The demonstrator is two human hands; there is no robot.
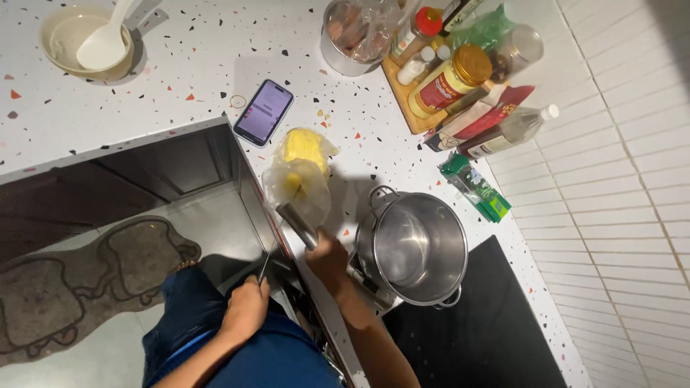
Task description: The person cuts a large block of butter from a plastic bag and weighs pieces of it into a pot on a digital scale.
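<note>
Our right hand (327, 255) has its grip closed round a metal handle (297, 224) at the surface (180, 65) edge, just beside the steel pot (417, 248) and the bag of corn (302, 169). Our left hand (244, 309) pinches a dark blade-like thing (264, 267) below the edge.

At the bottom edge of the frame both forearms are cut off. The left hand (246, 307) hides most of a thin dark object it grips. At the top edge, a bagged metal bowl (350, 36) and bottles (445, 21) are cropped.
</note>
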